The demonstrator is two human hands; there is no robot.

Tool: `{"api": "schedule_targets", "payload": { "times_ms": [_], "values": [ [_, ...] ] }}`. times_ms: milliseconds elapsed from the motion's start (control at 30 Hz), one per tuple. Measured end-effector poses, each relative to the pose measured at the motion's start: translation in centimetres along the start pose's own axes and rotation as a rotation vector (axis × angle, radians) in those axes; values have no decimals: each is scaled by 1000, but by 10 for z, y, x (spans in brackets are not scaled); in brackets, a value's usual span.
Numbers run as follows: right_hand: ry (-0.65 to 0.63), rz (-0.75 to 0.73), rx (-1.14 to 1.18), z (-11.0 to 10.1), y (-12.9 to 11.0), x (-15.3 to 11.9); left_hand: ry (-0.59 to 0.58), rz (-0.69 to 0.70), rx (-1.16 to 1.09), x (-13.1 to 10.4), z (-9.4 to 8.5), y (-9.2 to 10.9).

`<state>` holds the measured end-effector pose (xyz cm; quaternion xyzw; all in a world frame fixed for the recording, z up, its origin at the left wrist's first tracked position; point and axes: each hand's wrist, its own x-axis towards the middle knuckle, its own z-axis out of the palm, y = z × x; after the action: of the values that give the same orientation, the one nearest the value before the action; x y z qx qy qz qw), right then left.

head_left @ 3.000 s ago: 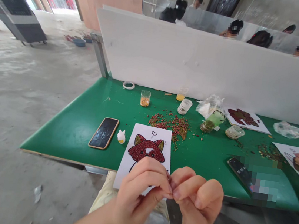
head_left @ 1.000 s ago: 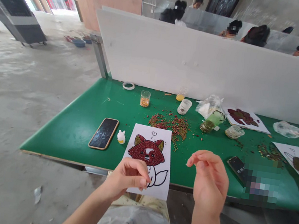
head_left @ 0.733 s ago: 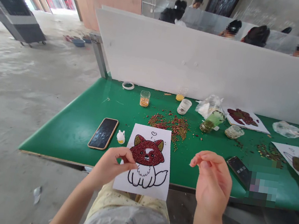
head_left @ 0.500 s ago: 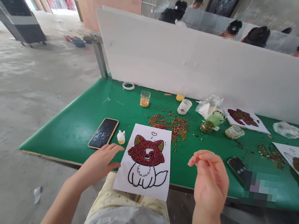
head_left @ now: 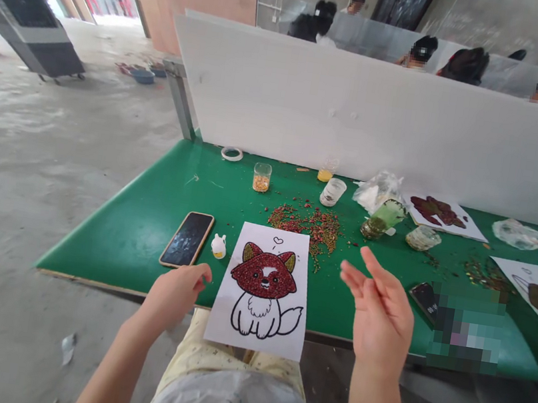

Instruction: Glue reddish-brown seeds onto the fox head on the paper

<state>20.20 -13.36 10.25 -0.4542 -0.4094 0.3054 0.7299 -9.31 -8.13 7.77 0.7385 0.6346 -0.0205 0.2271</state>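
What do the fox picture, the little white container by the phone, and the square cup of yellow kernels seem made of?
Fox picture: matte white paper, going by its thin, flat sheet; the grainy red head suggests small seeds or beads. White container: probably smooth, opaque plastic, from its molded look. Square cup: glossy clear plastic or glass, since the kernels show through.

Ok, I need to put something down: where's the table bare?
Widest: the green tabletop left of the tan-cased smartphone, in front of the tape roll. Narrower: between the fox drawing and the right hand. Crowded: beyond the drawing, with seeds, a tilted clear jar and a plastic bag.
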Motion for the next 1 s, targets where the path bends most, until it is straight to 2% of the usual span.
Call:
{"api": "schedule_targets", "payload": {
  "times_ms": [100,300,400,533,633,767,867,1000],
  "values": [
    [45,-48,-60,-15,10,4,34,47,-36,1,2,-7],
    [68,210,-102,-48,44,5,170,-2,-154,9,12,-13],
    [67,303,-208,-56,62,3,294,-32,-258,17,27,-18],
    [-41,372,-385,-61,86,7,467,-92,-351,27,55,-27],
    [-138,278,-565,-55,107,23,605,-62,-419,32,77,-32],
    [-259,26,-807,-34,138,66,741,37,-434,36,97,-36],
    [-338,-99,-1004,-16,160,101,782,43,-410,38,101,-38],
    [-366,-88,-1254,-3,178,128,795,41,-392,38,101,-38]
  ]
}}
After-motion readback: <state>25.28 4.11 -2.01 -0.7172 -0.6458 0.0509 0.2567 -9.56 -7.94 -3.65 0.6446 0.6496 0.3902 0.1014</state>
